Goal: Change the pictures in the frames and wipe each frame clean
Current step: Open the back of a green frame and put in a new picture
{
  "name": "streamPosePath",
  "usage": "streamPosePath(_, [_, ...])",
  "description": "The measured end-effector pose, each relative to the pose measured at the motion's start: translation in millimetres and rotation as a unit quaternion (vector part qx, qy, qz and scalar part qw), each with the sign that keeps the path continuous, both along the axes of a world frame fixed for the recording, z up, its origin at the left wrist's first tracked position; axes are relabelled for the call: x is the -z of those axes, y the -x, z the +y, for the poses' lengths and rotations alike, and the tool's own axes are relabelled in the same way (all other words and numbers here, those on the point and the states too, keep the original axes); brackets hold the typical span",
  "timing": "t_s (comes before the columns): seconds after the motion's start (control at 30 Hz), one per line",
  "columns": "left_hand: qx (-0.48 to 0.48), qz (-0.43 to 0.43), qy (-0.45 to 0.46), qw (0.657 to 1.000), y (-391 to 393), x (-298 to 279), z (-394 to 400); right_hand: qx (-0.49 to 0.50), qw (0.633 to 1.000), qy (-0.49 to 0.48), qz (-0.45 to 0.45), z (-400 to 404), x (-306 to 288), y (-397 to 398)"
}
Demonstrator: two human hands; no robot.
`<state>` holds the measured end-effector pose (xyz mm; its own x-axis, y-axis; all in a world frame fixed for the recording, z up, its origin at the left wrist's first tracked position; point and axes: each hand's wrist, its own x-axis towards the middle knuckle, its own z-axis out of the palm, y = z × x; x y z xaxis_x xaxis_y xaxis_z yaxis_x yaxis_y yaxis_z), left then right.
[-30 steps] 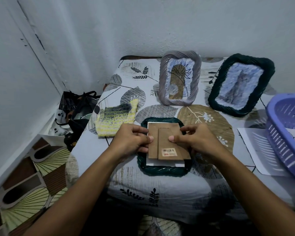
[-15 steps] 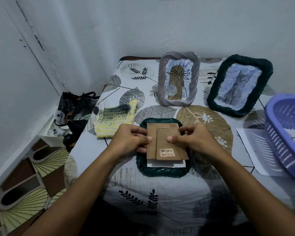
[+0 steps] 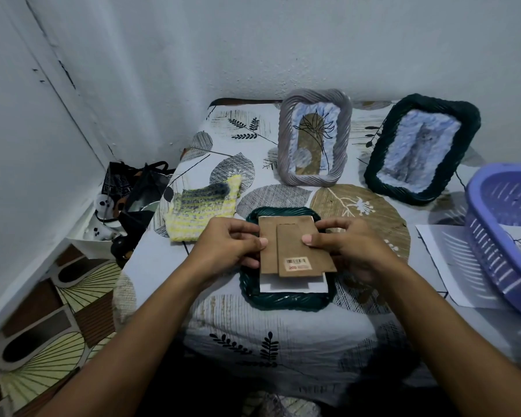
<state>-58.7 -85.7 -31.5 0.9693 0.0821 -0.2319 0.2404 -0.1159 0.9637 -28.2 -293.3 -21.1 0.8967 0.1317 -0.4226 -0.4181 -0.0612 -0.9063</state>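
Observation:
A dark green woven frame [image 3: 286, 303] lies face down on the table before me. Over it I hold its brown cardboard backing [image 3: 295, 251], which bears a barcode sticker. My left hand [image 3: 226, 251] pinches the backing's left edge and my right hand [image 3: 352, 248] pinches its right edge. A white sheet [image 3: 292, 285] shows beneath the backing's near end. A grey twisted frame [image 3: 313, 145] with a plant picture and a second dark green frame [image 3: 421, 149] with a grey picture stand at the back. A yellow knitted cloth [image 3: 202, 210] lies to the left.
A purple plastic basket [image 3: 506, 230] sits at the right edge on white printed sheets [image 3: 451, 266]. The table wears a leaf-patterned cover [image 3: 283, 332]. Dark bags [image 3: 133, 194] fill the floor corner on the left. The wall stands close behind the frames.
The backing has shifted slightly toward me between my hands, baring more of the green frame's far rim. Both hands keep their hold on it.

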Motion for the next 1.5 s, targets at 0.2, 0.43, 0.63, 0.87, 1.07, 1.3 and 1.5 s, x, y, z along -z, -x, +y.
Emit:
streamPosePath(0.2, [0.018, -0.006, -0.011, 1.0, 5, -1, 2, 0.011, 0.999, -0.031, 0.027, 2, 3, 0])
streamPosePath(0.43, [0.044, -0.035, -0.036, 0.998, 8, -1, 5, 0.024, 0.997, -0.058, 0.036, 4, 5, -1])
streamPosePath(0.63, [0.057, -0.203, -0.282, 0.936, 5, 11, 19, 0.027, 0.997, -0.064, 0.037, 4, 4, -1])
streamPosePath(0.87, [0.24, -0.323, -0.386, 0.83, 19, 18, 38, 0.029, 0.995, -0.08, 0.049, 2, 5, -3])
streamPosePath(1.07, [0.294, -0.323, -0.47, 0.766, 32, 27, 36, 0.032, 0.994, -0.087, 0.049, 3, 3, -1])
streamPosePath(1.3, [0.292, -0.325, -0.471, 0.766, 33, 37, 41, 0.039, 0.996, -0.07, 0.03, 5, 3, 4])
streamPosePath(1.5, [0.282, -0.319, -0.482, 0.766, 30, 39, 47, 0.048, 0.999, -0.023, -0.006, 7, 8, 9])
